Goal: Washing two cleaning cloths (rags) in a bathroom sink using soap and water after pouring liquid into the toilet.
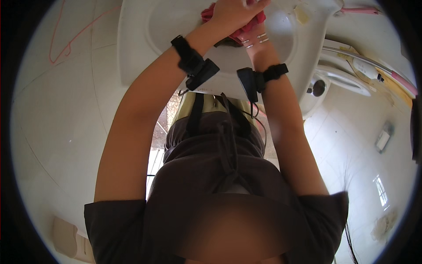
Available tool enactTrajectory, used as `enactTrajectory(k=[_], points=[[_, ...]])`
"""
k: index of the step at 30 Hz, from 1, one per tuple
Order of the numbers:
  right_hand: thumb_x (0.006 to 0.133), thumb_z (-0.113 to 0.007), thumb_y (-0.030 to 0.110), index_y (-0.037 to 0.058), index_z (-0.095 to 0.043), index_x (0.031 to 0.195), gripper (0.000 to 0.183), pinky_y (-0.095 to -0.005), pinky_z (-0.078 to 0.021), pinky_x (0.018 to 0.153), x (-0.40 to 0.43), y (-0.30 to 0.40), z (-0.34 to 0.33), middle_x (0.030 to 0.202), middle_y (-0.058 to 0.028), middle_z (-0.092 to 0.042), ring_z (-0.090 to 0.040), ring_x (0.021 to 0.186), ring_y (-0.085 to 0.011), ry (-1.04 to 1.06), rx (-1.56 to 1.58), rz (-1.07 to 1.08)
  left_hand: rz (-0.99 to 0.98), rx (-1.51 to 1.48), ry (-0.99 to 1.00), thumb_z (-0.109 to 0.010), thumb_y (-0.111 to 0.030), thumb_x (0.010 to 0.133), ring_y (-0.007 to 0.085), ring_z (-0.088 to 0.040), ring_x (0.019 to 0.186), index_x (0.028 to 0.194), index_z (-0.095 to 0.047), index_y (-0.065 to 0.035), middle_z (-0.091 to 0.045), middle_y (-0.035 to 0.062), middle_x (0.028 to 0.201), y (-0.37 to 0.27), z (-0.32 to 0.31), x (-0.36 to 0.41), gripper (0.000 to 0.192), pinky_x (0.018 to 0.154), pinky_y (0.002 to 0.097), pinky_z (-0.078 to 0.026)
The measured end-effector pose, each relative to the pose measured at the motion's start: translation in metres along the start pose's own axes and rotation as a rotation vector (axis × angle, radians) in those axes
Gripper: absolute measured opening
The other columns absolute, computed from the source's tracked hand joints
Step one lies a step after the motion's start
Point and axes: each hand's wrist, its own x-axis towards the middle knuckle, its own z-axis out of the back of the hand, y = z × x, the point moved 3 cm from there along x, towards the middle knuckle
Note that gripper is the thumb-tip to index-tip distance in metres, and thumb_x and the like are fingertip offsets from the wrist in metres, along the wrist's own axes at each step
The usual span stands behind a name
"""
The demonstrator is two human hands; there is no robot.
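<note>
Both my hands are together over a white ceramic washbasin (138, 39), at the top of the head view. A bunched red cloth (207, 14) is pressed between them. My left hand (234, 13) lies over the cloth and grips it, its fingertips partly cut off by the picture's edge. Below it, my right hand (252, 34) holds the cloth from the right, its fingers mostly hidden by the left hand and the folds. Thin metal open bangles (260, 38) sit at the right wrist. A dark piece of fabric (227, 43) shows under the red cloth.
A yellowish flat piece (301, 15) lies on the basin's right rim. A toilet (316, 89) stands to the right. Black strapped devices with cables sit on my left forearm (197, 71) and right forearm (254, 81). A pink wire hanger (67, 49) is at the left.
</note>
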Motion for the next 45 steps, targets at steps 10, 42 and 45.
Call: enactTrajectory(k=[10,42,45], points=[[0.091,-0.032,0.034,0.0094,-0.046,0.113,0.036,-0.0374,-0.0449,0.071,-0.014,-0.004,-0.01,0.104,-0.0053,-0.055,-0.053,0.09,-0.0209,-0.059,-0.381,-0.038,-0.386,0.545,-0.209,-0.042,-0.043,0.082,0.0318,-0.058,0.057,0.065,-0.06,-0.0004,-0.058,0.0189,0.061,0.029,0.014,0.011,0.05,0.051,0.0391,-0.046],[0.088,-0.042,0.03,-0.0003,-0.044,0.114,0.04,-0.033,-0.0355,0.093,-0.046,0.024,0.028,0.111,-0.0089,-0.052,-0.049,0.104,-0.0201,-0.044,-0.383,-0.002,0.157,0.192,-0.063,-0.057,-0.038,0.077,0.0276,-0.059,0.062,0.074,-0.061,-0.0064,-0.059,0.0153,0.064,0.097,0.018,0.045,0.032,0.057,0.033,-0.047],[0.083,-0.05,0.039,0.0,-0.041,0.117,0.053,-0.0317,-0.0385,0.087,-0.046,0.046,0.036,0.107,-0.0093,-0.054,-0.052,0.097,-0.0168,-0.093,-1.04,0.201,0.335,-0.478,0.159,-0.066,-0.034,0.071,0.0197,-0.06,0.067,0.088,-0.059,-0.0006,-0.06,0.0117,0.075,0.098,0.042,0.032,0.038,0.062,0.0285,-0.048]])
